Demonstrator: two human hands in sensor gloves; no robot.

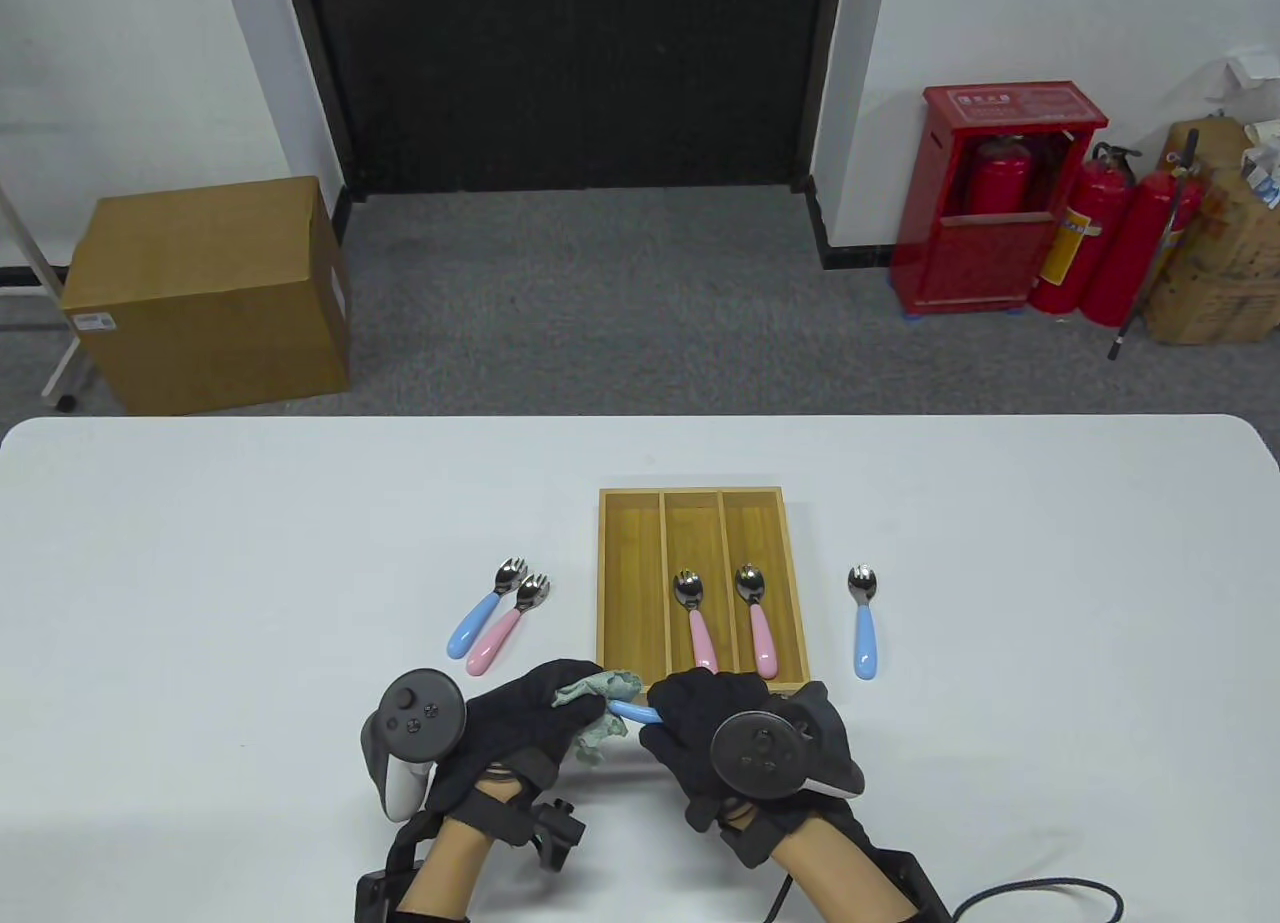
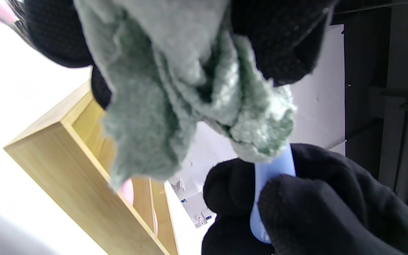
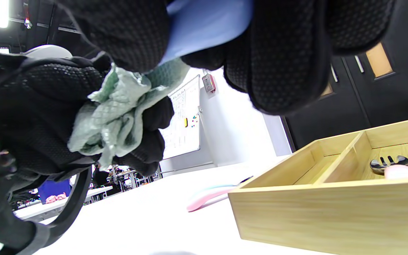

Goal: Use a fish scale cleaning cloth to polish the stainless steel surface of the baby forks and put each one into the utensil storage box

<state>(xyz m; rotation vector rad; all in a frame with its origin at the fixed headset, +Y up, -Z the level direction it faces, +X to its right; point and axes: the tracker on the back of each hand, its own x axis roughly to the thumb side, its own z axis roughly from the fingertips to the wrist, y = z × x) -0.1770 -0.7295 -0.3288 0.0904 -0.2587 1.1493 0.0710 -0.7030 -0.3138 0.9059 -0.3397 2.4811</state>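
Grip: the right hand curls thumb and fingers round the blue handle of a baby fork, low and centre in the table view; the left hand bunches a pale green cleaning cloth round the fork's metal end, which is hidden inside the folds. In the right wrist view the cloth shows a fine scale-like weave; in the left wrist view its edges look fuzzy and crumpled over the smooth, rounded plastic handle.

Just above the hands lies the utensil storage box — pale wood, rectangular, three long compartments. A pink-handled fork lies in the middle compartment and another in the right one, shiny tines toward the top of the frame; the left compartment holds nothing. Left of the box a blue fork and a pink fork lie side by side; right of it, a single blue fork.

The bench is matt white with rounded corners. Beyond it — grey carpet, a cardboard box at upper left, a dark doorway at top centre, and a red extinguisher cabinet at upper right.
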